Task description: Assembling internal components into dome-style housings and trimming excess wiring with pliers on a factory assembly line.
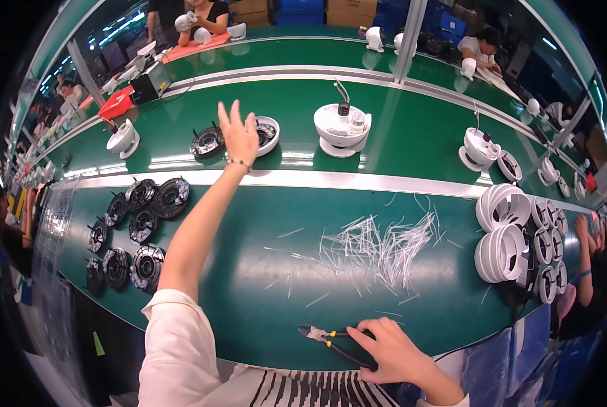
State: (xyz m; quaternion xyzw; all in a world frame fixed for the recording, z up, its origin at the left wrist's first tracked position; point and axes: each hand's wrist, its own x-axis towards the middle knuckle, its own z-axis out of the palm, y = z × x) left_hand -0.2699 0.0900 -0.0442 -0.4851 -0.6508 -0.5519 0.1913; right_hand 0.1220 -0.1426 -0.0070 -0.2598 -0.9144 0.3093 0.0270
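My left hand [239,138] reaches over the far green belt with its fingers spread. Beside it lies a black round part [207,142], and partly behind it a white round housing [269,136] with a black part inside. Whether the hand touches the housing I cannot tell. Near the table's front edge, my right hand [389,353] grips diagonal cutting pliers [347,339] with black and yellow handles. Their jaws point left. A pile of thin white strips, like cut cable ties [385,247], lies on the table beyond the pliers.
Several black round parts [142,195] lie at the left of the green table [262,305]. Stacked white rings [500,254] stand at the right. White camera-like units [343,129] stand along the belt [412,149], behind a metal rail [317,179]. Other people work around.
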